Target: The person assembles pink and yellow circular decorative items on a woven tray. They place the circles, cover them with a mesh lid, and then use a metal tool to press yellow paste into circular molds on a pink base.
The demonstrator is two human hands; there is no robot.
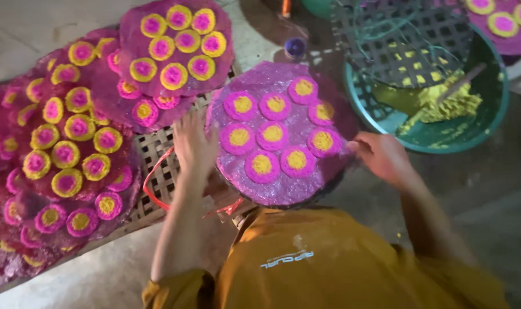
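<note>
Head view: left hand (193, 146) spread flat against the purple disc's (280, 134) left edge, right hand (381, 155) pinching its right edge. Disc sits over the woven rack (157, 166) (support underneath unseen). Risk: tilting could crack it or smear the wet rosettes (273, 135).
</note>
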